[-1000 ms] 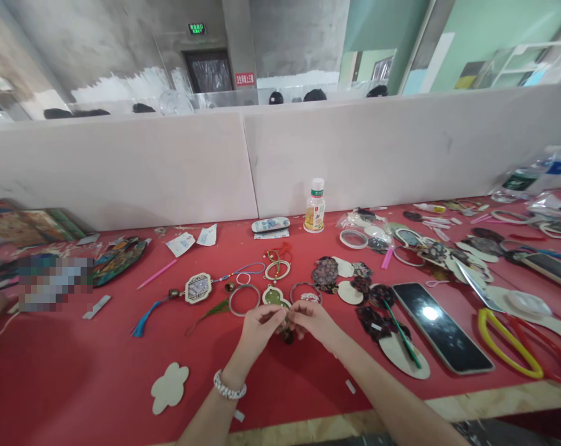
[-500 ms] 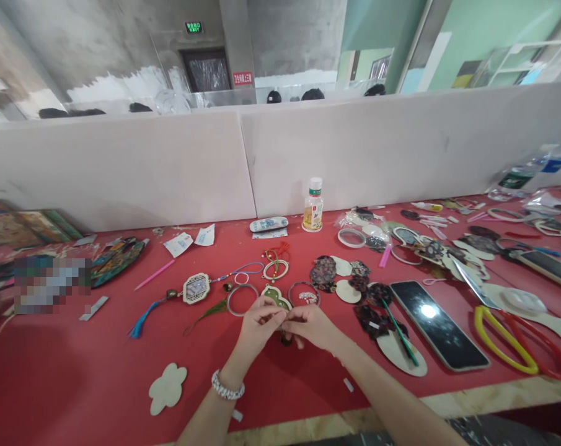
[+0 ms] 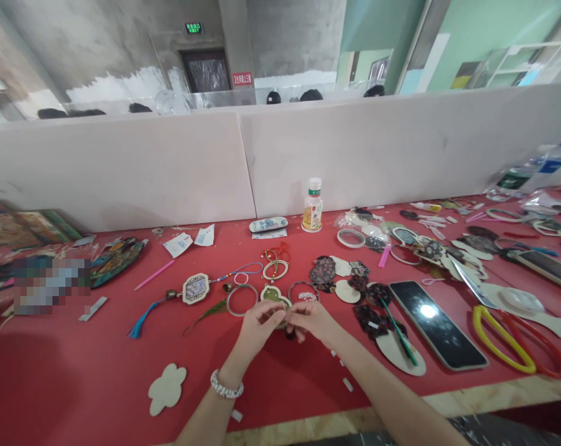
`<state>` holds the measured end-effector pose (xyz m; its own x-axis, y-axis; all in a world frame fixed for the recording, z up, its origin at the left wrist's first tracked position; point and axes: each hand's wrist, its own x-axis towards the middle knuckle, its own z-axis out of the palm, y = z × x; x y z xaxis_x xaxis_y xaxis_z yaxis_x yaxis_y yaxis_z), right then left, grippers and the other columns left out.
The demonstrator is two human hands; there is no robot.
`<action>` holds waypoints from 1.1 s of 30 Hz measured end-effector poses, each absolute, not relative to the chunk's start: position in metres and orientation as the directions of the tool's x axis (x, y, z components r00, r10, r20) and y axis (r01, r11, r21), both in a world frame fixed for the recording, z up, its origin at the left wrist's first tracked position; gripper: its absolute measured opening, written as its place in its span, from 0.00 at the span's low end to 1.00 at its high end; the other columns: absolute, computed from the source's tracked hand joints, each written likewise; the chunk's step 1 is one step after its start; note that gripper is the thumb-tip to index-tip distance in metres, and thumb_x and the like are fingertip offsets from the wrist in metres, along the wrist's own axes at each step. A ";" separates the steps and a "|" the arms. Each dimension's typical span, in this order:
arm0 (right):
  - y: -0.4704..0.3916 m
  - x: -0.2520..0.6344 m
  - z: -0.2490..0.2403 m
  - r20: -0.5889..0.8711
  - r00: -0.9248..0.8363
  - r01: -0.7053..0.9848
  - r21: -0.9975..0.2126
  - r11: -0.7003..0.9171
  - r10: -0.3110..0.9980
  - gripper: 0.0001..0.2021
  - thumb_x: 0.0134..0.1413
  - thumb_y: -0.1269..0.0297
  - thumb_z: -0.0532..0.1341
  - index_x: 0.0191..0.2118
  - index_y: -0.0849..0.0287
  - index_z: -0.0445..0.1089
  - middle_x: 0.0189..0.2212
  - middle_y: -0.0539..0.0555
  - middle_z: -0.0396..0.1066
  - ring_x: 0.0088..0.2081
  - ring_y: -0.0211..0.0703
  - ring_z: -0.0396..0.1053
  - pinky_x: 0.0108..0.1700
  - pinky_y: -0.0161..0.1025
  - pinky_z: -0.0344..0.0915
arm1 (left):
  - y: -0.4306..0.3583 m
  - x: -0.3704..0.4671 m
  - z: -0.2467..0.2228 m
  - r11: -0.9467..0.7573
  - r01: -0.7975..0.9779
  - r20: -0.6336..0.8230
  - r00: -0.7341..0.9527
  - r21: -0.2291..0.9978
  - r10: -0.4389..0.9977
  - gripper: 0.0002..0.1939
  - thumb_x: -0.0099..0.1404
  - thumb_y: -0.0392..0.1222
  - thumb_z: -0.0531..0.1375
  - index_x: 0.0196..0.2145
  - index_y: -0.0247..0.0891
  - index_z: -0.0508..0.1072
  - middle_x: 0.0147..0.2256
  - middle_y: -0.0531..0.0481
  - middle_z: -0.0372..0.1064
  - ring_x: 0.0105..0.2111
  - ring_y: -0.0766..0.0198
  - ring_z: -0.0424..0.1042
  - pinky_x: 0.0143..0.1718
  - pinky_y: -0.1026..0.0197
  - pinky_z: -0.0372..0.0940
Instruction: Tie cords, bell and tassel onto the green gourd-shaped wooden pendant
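My left hand [image 3: 260,324] and my right hand [image 3: 312,320] meet fingertip to fingertip at the middle of the red table. Each is closed in a pinch; what lies between the fingers is too small to make out. Just beyond them is a green gourd-shaped piece with a pale rim [image 3: 271,293], partly covered by my fingers. A dark bead [image 3: 290,335] shows below my fingertips. Beside the gourd piece lie a grey ring [image 3: 229,305] on the left and a ring with small white beads [image 3: 307,296] on the right.
A phone [image 3: 437,325], scissors with yellow and red handles [image 3: 503,337] and dark patterned pieces [image 3: 323,271] lie to the right. To the left are a tasselled pendant [image 3: 196,289], a pink pen [image 3: 154,275] and a flower-shaped piece [image 3: 167,389]. A bottle [image 3: 312,207] stands by the white partition [image 3: 168,167].
My fingers have shifted slightly over the gourd piece, and the dark bead sits a little lower and further right. Small white strips now show beside my right forearm.
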<state>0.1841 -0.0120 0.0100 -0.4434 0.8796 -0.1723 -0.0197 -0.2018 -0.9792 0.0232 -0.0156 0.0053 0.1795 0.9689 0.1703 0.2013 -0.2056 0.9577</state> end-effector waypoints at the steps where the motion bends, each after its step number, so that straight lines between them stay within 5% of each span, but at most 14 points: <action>1: -0.011 0.184 0.009 -0.178 -0.439 -0.032 -0.976 -0.214 0.881 0.14 0.42 0.54 0.60 0.24 0.63 0.68 0.18 0.49 0.70 0.13 0.29 0.60 0.17 0.29 0.56 | -0.015 0.023 0.005 -0.204 0.217 0.167 0.178 0.955 0.970 0.10 0.55 0.43 0.58 0.31 0.35 0.74 0.32 0.45 0.70 0.31 0.63 0.68 0.32 0.63 0.64; 9: -0.009 0.185 0.002 -0.214 -0.446 -0.143 -0.942 -0.305 0.869 0.14 0.41 0.55 0.61 0.27 0.64 0.67 0.21 0.50 0.71 0.13 0.29 0.61 0.18 0.30 0.58 | -0.017 0.023 0.006 -0.178 0.182 0.152 0.149 0.967 0.977 0.10 0.56 0.44 0.57 0.25 0.34 0.71 0.25 0.49 0.68 0.27 0.65 0.66 0.30 0.65 0.64; 16: -0.006 0.185 -0.001 -0.200 -0.441 -0.249 -0.910 -0.333 0.875 0.14 0.41 0.56 0.63 0.26 0.64 0.66 0.20 0.49 0.70 0.13 0.29 0.61 0.18 0.29 0.58 | -0.016 0.023 0.004 0.105 -0.010 -0.094 0.352 0.994 0.931 0.29 0.51 0.48 0.60 0.49 0.37 0.58 0.38 0.45 0.66 0.10 0.78 0.57 0.10 0.70 0.56; 24: -0.005 0.186 -0.003 -0.191 -0.419 -0.240 -0.920 -0.311 0.888 0.14 0.38 0.56 0.64 0.26 0.63 0.67 0.21 0.50 0.70 0.16 0.30 0.61 0.21 0.31 0.61 | -0.019 0.023 0.010 0.147 0.139 -0.187 0.354 0.979 0.916 0.14 0.50 0.45 0.61 0.32 0.33 0.69 0.20 0.54 0.67 0.11 0.77 0.56 0.11 0.72 0.53; 33: -0.005 0.186 -0.003 -0.159 -0.432 -0.162 -0.954 -0.250 0.888 0.13 0.40 0.56 0.63 0.26 0.63 0.68 0.22 0.50 0.69 0.17 0.29 0.60 0.23 0.31 0.60 | -0.017 0.018 0.004 0.078 0.220 -0.154 0.353 0.972 0.923 0.11 0.51 0.46 0.60 0.28 0.34 0.70 0.19 0.55 0.67 0.11 0.76 0.56 0.12 0.71 0.50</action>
<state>0.1863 -0.0051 -0.0028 -0.4320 0.8877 -0.1594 -0.1621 -0.2503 -0.9545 0.0179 -0.0167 0.0038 0.3532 0.9228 -0.1542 0.2198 0.0784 0.9724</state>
